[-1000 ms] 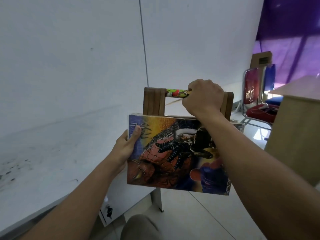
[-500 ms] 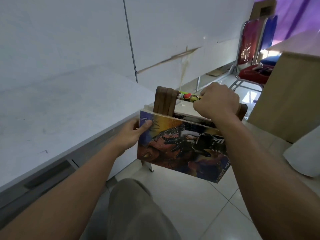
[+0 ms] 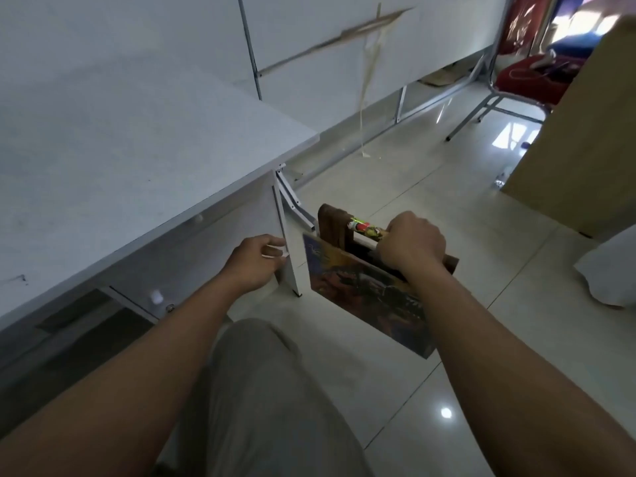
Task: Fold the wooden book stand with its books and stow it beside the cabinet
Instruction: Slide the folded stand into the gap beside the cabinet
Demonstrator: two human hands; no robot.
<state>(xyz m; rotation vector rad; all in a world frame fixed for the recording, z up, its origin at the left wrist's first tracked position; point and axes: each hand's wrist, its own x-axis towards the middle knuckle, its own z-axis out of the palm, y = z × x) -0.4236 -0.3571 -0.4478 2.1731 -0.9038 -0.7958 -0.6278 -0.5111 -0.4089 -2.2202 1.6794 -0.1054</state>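
The folded wooden book stand [image 3: 332, 224] hangs low over the floor, with colourful books [image 3: 361, 294] clamped in it, a comic-cover book facing me. My right hand [image 3: 411, 244] is shut on the stand's top edge and carries it alone. My left hand [image 3: 256, 261] is off the books, fingers loosely apart, next to the white desk's side panel [image 3: 290, 256]. The stand sits just right of that panel. Its far wooden end shows behind my right wrist.
The white desk top [image 3: 137, 142] fills the left. A light-brown cabinet [image 3: 581, 146] stands at the right, with a red chair [image 3: 523, 77] behind it and a white bag [image 3: 609, 270] on the tiled floor. My trouser leg [image 3: 261, 401] is below.
The stand with its books has come down from desk height to near the floor beside the desk's side panel. My left hand has let go of the book cover.
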